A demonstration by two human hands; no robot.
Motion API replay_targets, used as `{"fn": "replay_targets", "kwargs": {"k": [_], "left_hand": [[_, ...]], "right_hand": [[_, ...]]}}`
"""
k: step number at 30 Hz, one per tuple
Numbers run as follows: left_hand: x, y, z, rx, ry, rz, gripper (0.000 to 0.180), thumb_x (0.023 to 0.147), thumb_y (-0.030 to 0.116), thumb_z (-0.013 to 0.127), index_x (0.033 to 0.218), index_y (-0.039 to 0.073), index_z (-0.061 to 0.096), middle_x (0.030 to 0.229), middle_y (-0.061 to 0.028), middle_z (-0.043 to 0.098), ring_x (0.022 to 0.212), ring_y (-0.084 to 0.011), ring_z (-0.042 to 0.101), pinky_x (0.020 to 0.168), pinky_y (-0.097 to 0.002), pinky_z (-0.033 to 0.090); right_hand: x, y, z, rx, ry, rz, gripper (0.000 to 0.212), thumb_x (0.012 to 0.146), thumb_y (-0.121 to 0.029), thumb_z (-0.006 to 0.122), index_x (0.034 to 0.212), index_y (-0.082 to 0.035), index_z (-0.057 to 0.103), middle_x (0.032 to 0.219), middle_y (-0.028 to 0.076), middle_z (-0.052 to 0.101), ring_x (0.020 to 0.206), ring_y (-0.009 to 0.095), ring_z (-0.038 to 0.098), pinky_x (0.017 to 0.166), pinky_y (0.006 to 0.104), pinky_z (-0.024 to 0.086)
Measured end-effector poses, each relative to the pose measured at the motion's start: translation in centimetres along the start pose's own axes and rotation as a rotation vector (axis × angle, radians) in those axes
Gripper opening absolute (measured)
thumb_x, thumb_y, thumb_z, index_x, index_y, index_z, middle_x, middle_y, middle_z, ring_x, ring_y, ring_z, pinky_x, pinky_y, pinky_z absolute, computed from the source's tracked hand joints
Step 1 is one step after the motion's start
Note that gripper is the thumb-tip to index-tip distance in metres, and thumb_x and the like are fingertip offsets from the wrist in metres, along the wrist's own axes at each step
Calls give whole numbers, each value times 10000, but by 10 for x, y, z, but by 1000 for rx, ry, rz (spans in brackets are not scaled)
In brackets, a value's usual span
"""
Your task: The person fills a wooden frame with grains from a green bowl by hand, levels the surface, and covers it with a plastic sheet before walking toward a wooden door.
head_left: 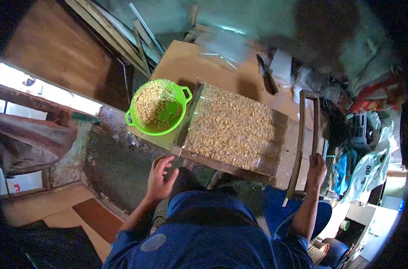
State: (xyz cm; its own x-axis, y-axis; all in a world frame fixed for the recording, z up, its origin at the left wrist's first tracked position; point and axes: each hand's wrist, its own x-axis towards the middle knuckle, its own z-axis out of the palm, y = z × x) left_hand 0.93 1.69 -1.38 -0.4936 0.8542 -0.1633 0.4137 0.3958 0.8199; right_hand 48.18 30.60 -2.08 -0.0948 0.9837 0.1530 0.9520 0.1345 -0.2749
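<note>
My right hand [317, 169] is closed around one long side of a narrow, rectangular wooden frame [298, 150], which is tilted at the right end of the work table. My left hand [161, 178] hangs free with its fingers apart, just off the near left corner of a wood-edged tray [226, 164]. A broad, flat layer of pale beans or grains [233, 127] fills that tray, with shiny clear plastic along its edges. To its left stands a bright green two-handled basin [184, 112], partly filled with the same pale pieces heaped toward its far side.
Behind the tray, clear plastic sheets [224, 51] lie on the brown board [181, 56]. A dark, blade-like tool [267, 77] rests at the far right. Wooden planks [116, 38] lean at the back left. Plastic sacks [370, 157] crowd the right side.
</note>
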Motion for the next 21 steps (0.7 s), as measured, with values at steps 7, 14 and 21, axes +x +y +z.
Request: {"fn": "replay_targets", "kwargs": {"k": [7,14,21], "left_hand": [[18,-4,-27,-7,14,7,409,885,172,678,1267,69,575,1211,-151,584,999,-280,617,806,-379,517],[56,-7,6,75,50,110,266,896,194,675,1127,74,620,1037,-151,659,884,-311,629,749,-400,513],[79,-4,35,94,49,75,230,885,231,683,1010,60,593,897,-163,636,903,-403,598,782,-492,498]], "right_hand": [[73,-75,-15,-11,90,-245,269,939,-286,635,1065,-50,653,970,185,671,885,409,640,747,469,514],[102,-144,9,60,18,-380,230,961,-265,596,1071,-74,661,1009,167,685,918,392,638,768,481,514],[81,-144,9,-2,-61,-295,292,957,-272,611,1120,-37,668,964,191,679,894,374,638,786,455,504]]}}
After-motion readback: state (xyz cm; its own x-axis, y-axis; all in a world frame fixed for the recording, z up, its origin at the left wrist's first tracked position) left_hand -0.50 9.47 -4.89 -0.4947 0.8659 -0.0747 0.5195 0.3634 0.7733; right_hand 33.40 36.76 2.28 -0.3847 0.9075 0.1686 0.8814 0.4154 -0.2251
